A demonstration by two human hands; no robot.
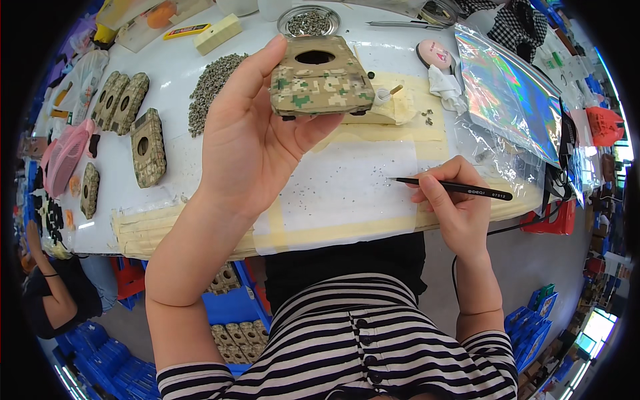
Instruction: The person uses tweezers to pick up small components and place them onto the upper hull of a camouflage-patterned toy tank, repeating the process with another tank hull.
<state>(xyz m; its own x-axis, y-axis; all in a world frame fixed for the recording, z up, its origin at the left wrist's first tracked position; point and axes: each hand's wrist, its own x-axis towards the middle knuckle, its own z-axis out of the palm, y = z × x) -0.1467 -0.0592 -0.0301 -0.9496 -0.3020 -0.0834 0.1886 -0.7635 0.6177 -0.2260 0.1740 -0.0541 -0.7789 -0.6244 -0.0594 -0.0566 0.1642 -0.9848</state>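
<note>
Left grip (250, 143): closed round the camouflage shell (320, 92), thumb along its near-left edge, fingers underneath. Shell is boxy, sloped at the front, matt, pixel-patterned in tan, green and brown; dark oval opening on top, small dark nubs below.

Right grip (460, 203): pinched on a slim black tool (467, 189), smooth, needle-fine at the tip; too small to tell whether anything is on it. Tip hangs over the white sheet (347, 217), well apart from the shell.

Below the left grip, tiny glinting specks (305, 193) lie scattered on that sheet. Left of it, a heap of grey metallic bits (215, 90); further left, more patterned shells (148, 148) on the table (180, 157).

Progress, my reading: one piece in hand, partway; specks unused. Cannot tell whether the shells at left are finished.
</note>
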